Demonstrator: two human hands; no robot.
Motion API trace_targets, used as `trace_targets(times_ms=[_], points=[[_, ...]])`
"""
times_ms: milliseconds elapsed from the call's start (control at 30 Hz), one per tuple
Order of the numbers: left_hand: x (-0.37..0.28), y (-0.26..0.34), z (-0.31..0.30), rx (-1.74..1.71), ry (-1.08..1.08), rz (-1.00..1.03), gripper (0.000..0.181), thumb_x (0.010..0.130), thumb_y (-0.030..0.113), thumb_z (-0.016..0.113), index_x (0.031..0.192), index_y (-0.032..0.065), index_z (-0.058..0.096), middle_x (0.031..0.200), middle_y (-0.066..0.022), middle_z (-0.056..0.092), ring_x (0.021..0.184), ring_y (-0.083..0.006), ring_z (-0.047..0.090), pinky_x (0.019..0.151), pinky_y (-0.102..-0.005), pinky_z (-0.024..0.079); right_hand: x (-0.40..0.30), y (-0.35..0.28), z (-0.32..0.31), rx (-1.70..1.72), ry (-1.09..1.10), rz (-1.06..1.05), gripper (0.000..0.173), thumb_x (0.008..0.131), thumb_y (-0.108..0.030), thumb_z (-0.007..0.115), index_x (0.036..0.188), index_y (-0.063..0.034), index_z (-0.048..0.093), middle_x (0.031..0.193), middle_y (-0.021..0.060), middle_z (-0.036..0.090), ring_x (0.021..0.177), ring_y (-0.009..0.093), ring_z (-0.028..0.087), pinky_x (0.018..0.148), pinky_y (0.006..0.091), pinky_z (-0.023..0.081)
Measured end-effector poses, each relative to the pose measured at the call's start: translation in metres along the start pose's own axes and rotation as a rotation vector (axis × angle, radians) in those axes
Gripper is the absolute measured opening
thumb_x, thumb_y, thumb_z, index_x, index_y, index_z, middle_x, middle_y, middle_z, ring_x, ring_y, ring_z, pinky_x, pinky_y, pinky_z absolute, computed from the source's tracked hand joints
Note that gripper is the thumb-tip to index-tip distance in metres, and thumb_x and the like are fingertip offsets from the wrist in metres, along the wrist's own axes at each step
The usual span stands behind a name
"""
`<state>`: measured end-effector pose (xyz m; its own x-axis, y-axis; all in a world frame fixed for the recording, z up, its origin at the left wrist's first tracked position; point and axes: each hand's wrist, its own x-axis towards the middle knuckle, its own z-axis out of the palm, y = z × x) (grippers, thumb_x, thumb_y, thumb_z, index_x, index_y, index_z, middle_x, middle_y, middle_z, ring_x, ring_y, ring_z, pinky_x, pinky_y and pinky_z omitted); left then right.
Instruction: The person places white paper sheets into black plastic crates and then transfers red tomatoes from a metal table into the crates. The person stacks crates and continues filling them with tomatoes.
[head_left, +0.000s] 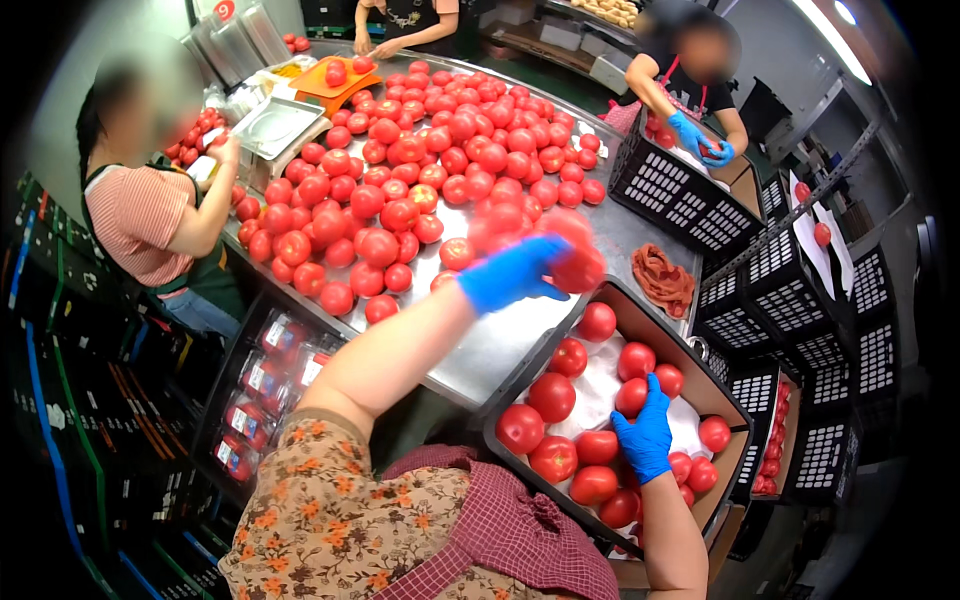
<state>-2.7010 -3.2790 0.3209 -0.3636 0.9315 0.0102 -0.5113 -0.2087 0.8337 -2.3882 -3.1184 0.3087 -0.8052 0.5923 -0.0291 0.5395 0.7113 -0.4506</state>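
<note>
My left hand (517, 274), in a blue glove and blurred by motion, is closed on a red tomato (576, 262) above the table, near the upper corner of a black plastic crate (501, 409). Inside that crate, which has a cardboard and white paper lining, lie many red tomatoes (552, 397). My right hand (646, 431), also gloved in blue, reaches in with its fingers at a tomato (632, 397); whether it grips this one I cannot tell. A large heap of tomatoes (480, 142) covers much of the metal table (495, 345).
Packed tomato boxes (262, 382) sit in a crate at lower left. A scale (277, 127) and orange tray (330, 75) stand at the table's far left. An orange-brown cloth (662, 279) lies at right, near stacked black crates (795, 292). Three other people stand around the table.
</note>
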Motion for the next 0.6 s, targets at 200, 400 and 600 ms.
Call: trace_targets(times_ms=[200, 400, 600], points=[[-0.031, 0.036, -0.109, -0.719, 0.303, 0.143, 0.082, 0.08, 0.065, 0.056, 0.142, 0.0159, 0.034, 0.144, -0.0104, 0.037, 0.129, -0.0348, 0.039, 0.098, -0.0633, 0.036, -0.002, 0.01, 0.008, -0.004, 0.087, -0.091, 0.08, 0.073, -0.017, 0.071, 0.142, -0.0097, 0.03, 0.13, 0.0202, 0.045, 0.112, 0.04, 0.051, 0.091, 0.0423, 0.046], [-0.042, 0.076, -0.209, -0.315, 0.975, 0.083, 0.075, 0.076, 0.062, 0.064, 0.14, 0.0345, 0.035, 0.145, -0.0036, 0.03, 0.127, -0.0318, 0.034, 0.09, -0.0579, 0.044, 0.001, 0.016, 0.003, 0.116, -0.013, -0.053, 0.076, 0.076, -0.017, 0.072, 0.14, -0.0056, 0.033, 0.136, 0.0193, 0.042, 0.123, 0.037, 0.046, 0.101, 0.0392, 0.041], [-0.047, 0.077, -0.275, -0.398, 1.005, 0.125, 0.06, 0.09, 0.05, 0.049, 0.143, 0.0303, 0.029, 0.15, -0.0043, 0.021, 0.133, -0.0356, 0.026, 0.093, -0.0606, 0.04, 0.007, 0.021, -0.005, 0.394, -0.104, 0.069, 0.076, 0.075, -0.017, 0.075, 0.139, -0.0048, 0.035, 0.137, 0.0161, 0.044, 0.125, 0.03, 0.046, 0.102, 0.0376, 0.04]])
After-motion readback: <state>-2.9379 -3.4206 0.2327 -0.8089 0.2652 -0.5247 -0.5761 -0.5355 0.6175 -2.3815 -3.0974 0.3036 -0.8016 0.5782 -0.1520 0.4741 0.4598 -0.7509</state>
